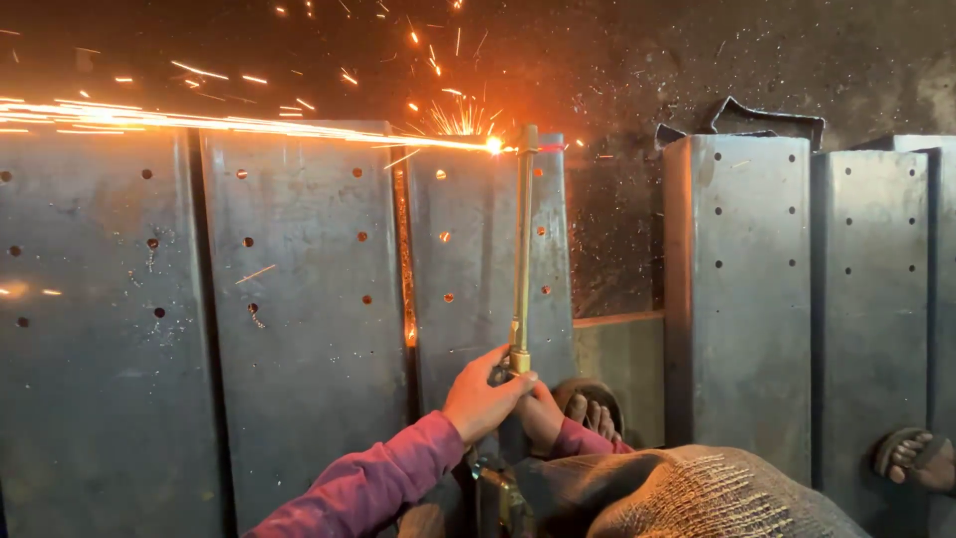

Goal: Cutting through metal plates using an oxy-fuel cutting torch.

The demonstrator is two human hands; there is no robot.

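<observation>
Cutting torch (522, 249): long brass tube, standing near upright in mid scene, its tip at the far top edge of a drilled steel plate (478, 259), where a bright flame point throws sparks (199, 122) in a long stream to the left. A glowing cut line (403, 249) runs down the plate just left of the torch. Left hand (483, 399) is wrapped closed around the torch's lower end; right hand (543, 413) is just behind it with fingers curled on the handle. Judgement: the cut is in progress at the plate's top edge; the next move calls for a steady, slow feed along the line. More drilled plates (742, 289) stand to the right. Sandalled feet (593, 408) rest near the hands.
</observation>
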